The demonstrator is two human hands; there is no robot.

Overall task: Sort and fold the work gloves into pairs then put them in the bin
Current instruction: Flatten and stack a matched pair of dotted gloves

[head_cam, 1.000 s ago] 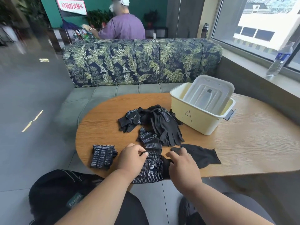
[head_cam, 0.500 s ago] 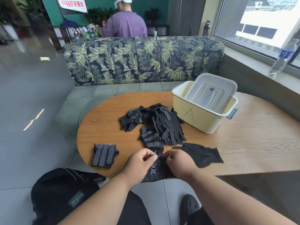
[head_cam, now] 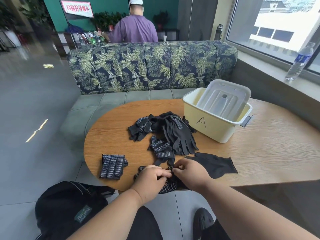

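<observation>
Left hand [head_cam: 152, 179] and right hand [head_cam: 189, 174] both pinch the dotted glove [head_cam: 168, 185] at the table's [head_cam: 259, 153] near edge — fingertips meeting over it. Soft, light, floppy cloth; likely best held at the cuff or fold. Glove pile [head_cam: 166, 132] beyond the hands, folded pair [head_cam: 111, 166] left, bin [head_cam: 214, 125] far right

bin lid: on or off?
Off. The lid sits tilted inside the open bin, one edge propped above the rim.

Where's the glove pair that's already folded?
In the head view, the folded dotted pair lies near the table's front left edge, left of the left hand and apart from the glove pile.
</observation>
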